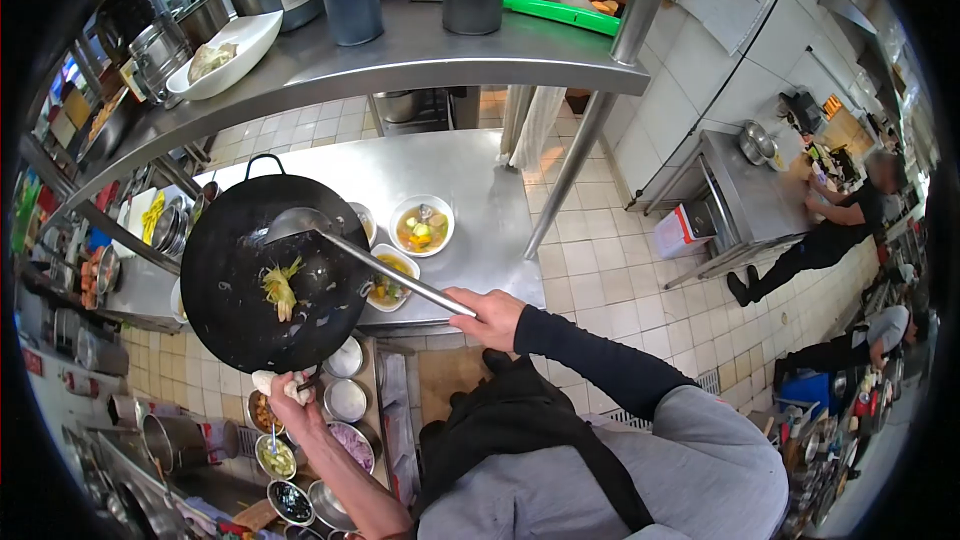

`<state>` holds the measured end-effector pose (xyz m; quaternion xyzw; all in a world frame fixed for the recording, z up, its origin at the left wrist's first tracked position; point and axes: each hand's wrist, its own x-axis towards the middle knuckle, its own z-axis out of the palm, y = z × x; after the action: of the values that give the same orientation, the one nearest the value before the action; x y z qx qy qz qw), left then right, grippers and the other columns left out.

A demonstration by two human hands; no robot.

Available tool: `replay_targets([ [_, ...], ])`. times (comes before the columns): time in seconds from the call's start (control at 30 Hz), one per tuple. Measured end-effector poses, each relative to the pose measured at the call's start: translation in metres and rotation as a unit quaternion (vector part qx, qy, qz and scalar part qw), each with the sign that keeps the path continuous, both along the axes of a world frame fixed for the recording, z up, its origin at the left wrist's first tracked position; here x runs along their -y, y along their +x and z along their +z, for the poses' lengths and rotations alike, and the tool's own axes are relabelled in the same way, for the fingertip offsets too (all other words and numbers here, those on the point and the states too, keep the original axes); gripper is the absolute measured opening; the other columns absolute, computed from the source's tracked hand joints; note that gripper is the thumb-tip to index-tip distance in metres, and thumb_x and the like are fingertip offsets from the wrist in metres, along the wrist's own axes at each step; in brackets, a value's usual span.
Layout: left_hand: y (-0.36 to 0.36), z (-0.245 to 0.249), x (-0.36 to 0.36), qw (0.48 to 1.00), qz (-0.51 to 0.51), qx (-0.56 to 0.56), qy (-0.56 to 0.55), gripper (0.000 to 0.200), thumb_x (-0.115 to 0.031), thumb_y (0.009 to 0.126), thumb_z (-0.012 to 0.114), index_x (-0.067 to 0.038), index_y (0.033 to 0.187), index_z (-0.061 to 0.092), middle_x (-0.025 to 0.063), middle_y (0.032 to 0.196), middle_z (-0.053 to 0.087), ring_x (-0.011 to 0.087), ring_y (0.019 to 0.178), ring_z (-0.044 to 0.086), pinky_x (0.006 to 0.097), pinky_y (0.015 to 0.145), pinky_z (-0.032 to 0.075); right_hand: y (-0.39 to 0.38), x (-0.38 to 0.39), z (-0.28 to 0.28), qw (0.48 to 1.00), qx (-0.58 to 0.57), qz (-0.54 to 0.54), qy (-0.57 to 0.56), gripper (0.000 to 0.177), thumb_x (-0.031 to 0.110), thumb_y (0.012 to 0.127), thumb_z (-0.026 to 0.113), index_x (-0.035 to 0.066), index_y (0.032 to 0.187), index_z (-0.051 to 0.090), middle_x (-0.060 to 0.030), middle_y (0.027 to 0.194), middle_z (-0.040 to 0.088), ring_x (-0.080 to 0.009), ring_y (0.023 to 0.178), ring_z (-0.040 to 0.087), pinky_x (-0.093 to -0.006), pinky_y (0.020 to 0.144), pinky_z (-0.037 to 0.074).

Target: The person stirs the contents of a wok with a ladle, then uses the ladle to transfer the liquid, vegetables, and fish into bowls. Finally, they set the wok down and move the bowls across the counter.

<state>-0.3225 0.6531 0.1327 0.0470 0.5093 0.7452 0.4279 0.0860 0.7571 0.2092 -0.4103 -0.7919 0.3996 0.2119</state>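
Note:
A large black wok point(225, 280) is held up over the steel table, tilted toward me. My left hand point(292, 400) is closed round its near handle, with a pale folded cloth point(268, 381) in the grip. Inside the wok lies a small clump of yellowish-green vegetable strips point(281, 288). My right hand point(490, 319) grips the end of a long steel ladle point(400, 278), whose bowl rests over the wok's far inner side. Two white bowls of soup with vegetable pieces, a farther bowl point(421, 226) and a nearer bowl point(388, 280), stand right of the wok. Another bowl is partly hidden behind it.
Above the steel table point(470, 165) runs a metal shelf point(420, 60) with bottles and a white dish point(228, 55). Several ingredient containers, one with chopped onion point(350, 445), sit below my left arm. A person point(835, 225) works at a right-hand counter; another stands farther down.

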Motion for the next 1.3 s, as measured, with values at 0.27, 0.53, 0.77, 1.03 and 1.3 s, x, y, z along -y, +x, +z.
replay_targets([
  [0.27, -0.003, -0.002, 0.005, 0.999, 0.022, -0.038, -0.007, 0.012, -0.013, 0.084, 0.067, -0.007, 0.089, 0.058, 0.0103, 0.073, 0.067, 0.0198, 0.059, 0.067, 0.0250, 0.039, 0.045, 0.002, 0.024, -0.025, 0.976, -0.160, -0.074, -0.126, 0.041, 0.023, 0.105, 0.064, 0.010, 0.143, 0.052, -0.0097, 0.074, 0.061, -0.0216, 0.052, 0.056, -0.0386, 0.050, 0.047],
  [0.53, -0.004, -0.005, 0.012, 0.997, 0.049, -0.052, 0.004, 0.014, -0.012, 0.084, 0.068, -0.005, 0.091, 0.058, 0.0091, 0.072, 0.065, 0.0203, 0.062, 0.069, 0.0248, 0.040, 0.046, 0.029, 0.012, 0.000, 0.635, -0.574, -0.056, -0.514, 0.039, 0.038, 0.115, 0.044, 0.013, 0.144, 0.049, 0.0070, 0.070, 0.036, -0.0020, 0.043, 0.032, -0.0211, 0.034, 0.030],
  [0.77, -0.002, 0.003, 0.019, 0.999, -0.017, -0.042, 0.010, 0.014, -0.010, 0.081, 0.068, -0.003, 0.092, 0.062, 0.0097, 0.078, 0.069, 0.0193, 0.061, 0.069, 0.0257, 0.044, 0.049, 0.045, 0.014, 0.014, 0.719, -0.484, -0.095, -0.489, 0.037, 0.033, 0.114, 0.047, 0.015, 0.146, 0.050, 0.0063, 0.071, 0.035, -0.0023, 0.046, 0.031, -0.0205, 0.036, 0.031],
  [1.03, 0.008, -0.004, 0.015, 0.995, 0.048, -0.086, 0.013, 0.012, -0.004, 0.080, 0.070, -0.005, 0.089, 0.061, 0.0058, 0.074, 0.066, 0.0171, 0.061, 0.066, 0.0283, 0.048, 0.050, 0.004, 0.036, -0.013, 0.947, -0.123, -0.083, -0.283, 0.042, 0.023, 0.106, 0.064, 0.008, 0.144, 0.054, -0.0002, 0.068, 0.053, -0.0122, 0.048, 0.049, -0.0301, 0.048, 0.044],
  [1.3, 0.011, 0.016, 0.009, 0.994, 0.059, -0.095, 0.018, 0.016, -0.005, 0.077, 0.068, -0.001, 0.090, 0.060, 0.0086, 0.074, 0.066, 0.0213, 0.061, 0.068, 0.0300, 0.047, 0.051, 0.001, 0.035, -0.006, 0.998, 0.069, -0.009, 0.000, 0.047, 0.016, 0.097, 0.068, 0.003, 0.141, 0.056, -0.0284, 0.081, 0.068, -0.0490, 0.077, 0.068, -0.0513, 0.070, 0.054],
])
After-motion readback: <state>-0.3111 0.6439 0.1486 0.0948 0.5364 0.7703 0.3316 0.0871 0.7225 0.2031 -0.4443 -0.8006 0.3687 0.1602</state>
